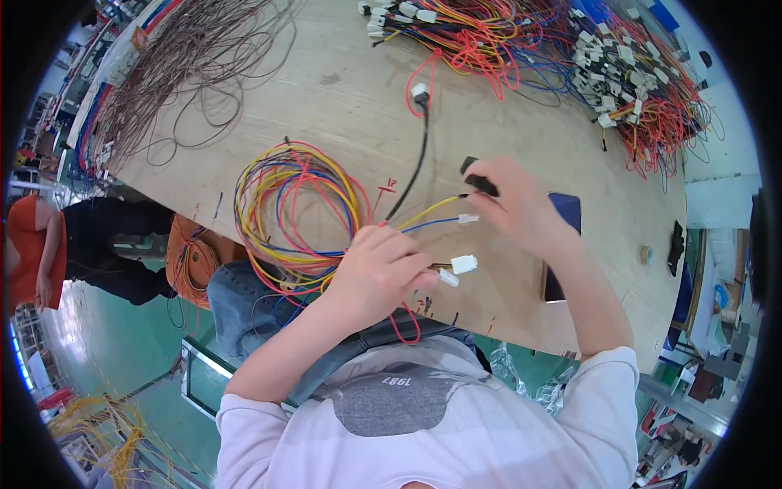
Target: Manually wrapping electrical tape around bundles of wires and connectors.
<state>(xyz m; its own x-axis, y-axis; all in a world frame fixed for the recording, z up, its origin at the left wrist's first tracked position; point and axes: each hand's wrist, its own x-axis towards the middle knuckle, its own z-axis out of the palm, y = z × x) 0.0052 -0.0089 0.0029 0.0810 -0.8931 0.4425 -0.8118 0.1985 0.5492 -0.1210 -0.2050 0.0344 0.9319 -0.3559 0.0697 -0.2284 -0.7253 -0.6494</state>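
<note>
On the wooden table lies a coiled wire harness [244, 191] of yellow, red, blue and dark wires. My left hand [379, 273] is closed around its wires at the coil's right side. From that grip a black sleeved lead [421, 155] runs up to a white connector [419, 90]. Other ends fan out rightward: a yellow wire [432, 210], a blue wire with a small clear tip [467, 218], and a white connector [463, 264]. My right hand [513, 204] is closed on a small black piece [479, 181], kind unclear, beside the yellow wire's dark end.
Piles of harnesses [481, 37] and white connectors [623, 69] lie along the far side. Loose brown wires [195, 57] spread at far left. A dark flat phone-like slab [564, 213] lies by my right forearm, a tape roll [646, 255] farther right. Another person [49, 253] is at left.
</note>
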